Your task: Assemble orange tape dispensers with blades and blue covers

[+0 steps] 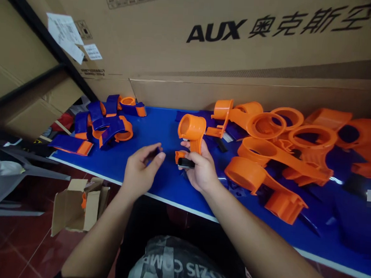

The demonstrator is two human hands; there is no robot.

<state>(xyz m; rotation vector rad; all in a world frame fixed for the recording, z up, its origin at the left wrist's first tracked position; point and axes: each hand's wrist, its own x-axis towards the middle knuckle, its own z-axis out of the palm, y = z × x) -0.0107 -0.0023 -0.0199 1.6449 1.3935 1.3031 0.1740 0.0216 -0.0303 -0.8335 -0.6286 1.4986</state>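
Note:
My right hand (204, 167) is closed round an orange tape dispenser frame (192, 127), its ring pointing up and away from me. A short black tube-like piece (186, 162) sticks out beside its lower end, at my fingers. To the left, my left hand (144, 168) hovers over the blue table with thumb and fingers pinched together. A small dark bit (158, 150) shows at those fingertips, too little of it visible to name. The two hands are apart. Right of my right hand lies a heap of loose orange dispenser frames (243, 174).
Several blue-and-orange dispensers (110, 128) are piled at the table's left end. Dark blue curved pieces lie under the orange heap. A large cardboard box (166, 49) stands along the back of the blue table (154, 128). On the floor are a small open carton (70, 207) and a grey stool (16, 170).

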